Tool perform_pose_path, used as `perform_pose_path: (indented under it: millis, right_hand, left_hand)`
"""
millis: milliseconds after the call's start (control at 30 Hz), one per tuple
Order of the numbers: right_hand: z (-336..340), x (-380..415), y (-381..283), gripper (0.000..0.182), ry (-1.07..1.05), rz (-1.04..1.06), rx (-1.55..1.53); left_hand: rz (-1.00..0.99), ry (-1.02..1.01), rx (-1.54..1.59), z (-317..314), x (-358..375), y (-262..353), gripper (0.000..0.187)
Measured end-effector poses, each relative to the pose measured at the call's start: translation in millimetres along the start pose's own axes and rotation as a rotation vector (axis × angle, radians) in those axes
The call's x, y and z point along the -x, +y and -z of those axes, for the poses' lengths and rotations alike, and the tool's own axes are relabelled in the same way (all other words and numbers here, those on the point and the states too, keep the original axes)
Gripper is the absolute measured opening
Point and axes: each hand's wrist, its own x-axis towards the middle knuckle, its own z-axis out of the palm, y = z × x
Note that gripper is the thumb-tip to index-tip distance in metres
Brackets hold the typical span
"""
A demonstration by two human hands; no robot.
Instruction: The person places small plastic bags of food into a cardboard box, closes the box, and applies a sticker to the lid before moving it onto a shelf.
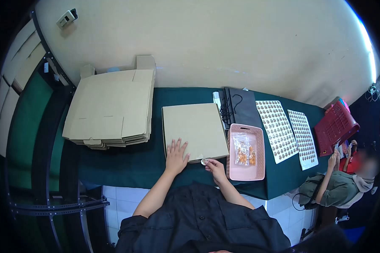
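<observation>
A closed flat cardboard box lies in front of me on the green-covered table. My left hand rests on the box's near left part, palm down with fingers spread. At the near right edge of the box, my right hand pinches a small round white sticker between thumb and fingers. The sticker is right at the box's front edge. Just right of that hand stands a pink plastic basket holding small clear bags with orange pieces.
Folded cardboard boxes are stacked at the left. Black paper bags with cord handles lie behind the basket. Two sheets of round stickers lie to the right, near a tilted dark red basket. A co-worker sits at far right.
</observation>
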Motion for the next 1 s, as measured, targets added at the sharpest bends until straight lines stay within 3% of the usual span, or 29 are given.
perform_pose_path:
  millis: [200,700,833,933,1000]
  right_hand:
    - [-21.4,-1.9,4.8,0.017,0.040,-0.002,-0.111]
    - [-29.3,-8.8,14.2,0.015,0.159,0.132,-0.009]
    - [-32.4,-3.9,15.5,0.014,0.239,0.015,-0.257]
    - [-29.1,-4.5,15.5,0.012,0.185,-0.109,-0.363]
    - [-24.5,-3.7,15.5,0.013,0.027,-0.208,-0.418]
  left_hand:
    - [-0.009,-0.009,0.004,3.8,-0.6,-1.3,0.066]
    - [0.017,-0.017,0.049,2.6,-2.5,0.0,0.065]
    - [0.050,-0.042,0.067,-4.6,-4.0,9.2,0.065]
    - [0.112,-0.014,0.074,-11.3,-8.1,16.6,0.069]
    - [0.129,0.019,0.058,-14.5,-9.9,19.7,0.071]
